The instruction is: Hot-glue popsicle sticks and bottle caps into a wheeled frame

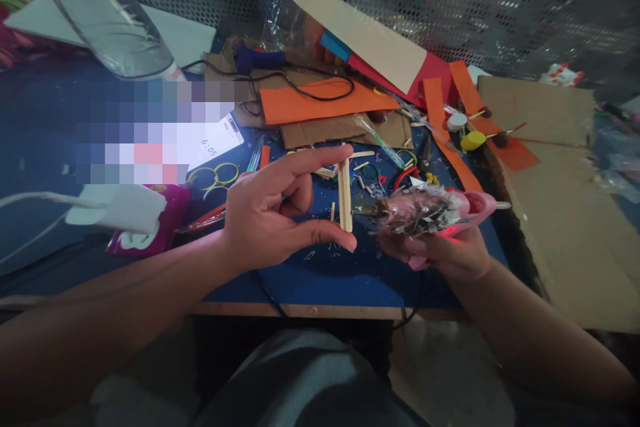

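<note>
My left hand (pixel 280 210) pinches a wooden craft stick (pixel 345 195) upright between forefinger and thumb, above the blue table top (pixel 320 273). My right hand (pixel 440 250) grips a pink hot glue gun (pixel 430 210) crusted with dried glue and scraps. Its nozzle points left and almost touches the stick. A red light glows on the gun's underside.
Orange paper strips (pixel 315 101), cardboard sheets (pixel 540 110), a blue glue gun (pixel 257 57) with a black cord, rubber bands (pixel 220 175), stick offcuts and a phone (pixel 215 140) litter the table. A clear glass vessel (pixel 100 13) stands back left. A white charger (pixel 120 208) lies on the left.
</note>
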Tool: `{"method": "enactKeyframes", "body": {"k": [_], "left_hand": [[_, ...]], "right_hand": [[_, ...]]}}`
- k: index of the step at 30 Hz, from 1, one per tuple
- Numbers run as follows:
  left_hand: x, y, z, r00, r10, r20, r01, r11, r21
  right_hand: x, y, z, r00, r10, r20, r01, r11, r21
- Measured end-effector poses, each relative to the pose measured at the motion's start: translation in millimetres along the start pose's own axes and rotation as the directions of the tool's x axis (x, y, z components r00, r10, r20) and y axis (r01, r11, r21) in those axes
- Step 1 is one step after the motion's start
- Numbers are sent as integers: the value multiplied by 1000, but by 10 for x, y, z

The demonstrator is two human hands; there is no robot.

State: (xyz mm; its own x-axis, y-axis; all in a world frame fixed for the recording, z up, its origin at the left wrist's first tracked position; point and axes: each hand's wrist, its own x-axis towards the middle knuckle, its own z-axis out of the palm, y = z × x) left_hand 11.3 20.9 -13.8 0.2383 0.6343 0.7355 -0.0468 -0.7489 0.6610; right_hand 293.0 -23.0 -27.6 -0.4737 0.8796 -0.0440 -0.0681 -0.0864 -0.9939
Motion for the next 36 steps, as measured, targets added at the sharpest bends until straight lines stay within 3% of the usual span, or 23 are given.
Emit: {"method": "enactKeyframes", "body": {"k": [12,22,36], "left_hand": [[26,36,7,1000,0,13,1,1000,-13],[-10,10,-11,999,23,24,-23,1000,13],[-4,4,-18,997,63,45,-64,998,24]], "right_hand": [[9,-18,13,1000,-7,5,7,1000,9],[-3,-37,49,997,20,-69,-19,1000,20],[1,-25,38,998,15,-54,-11,997,74]]}}
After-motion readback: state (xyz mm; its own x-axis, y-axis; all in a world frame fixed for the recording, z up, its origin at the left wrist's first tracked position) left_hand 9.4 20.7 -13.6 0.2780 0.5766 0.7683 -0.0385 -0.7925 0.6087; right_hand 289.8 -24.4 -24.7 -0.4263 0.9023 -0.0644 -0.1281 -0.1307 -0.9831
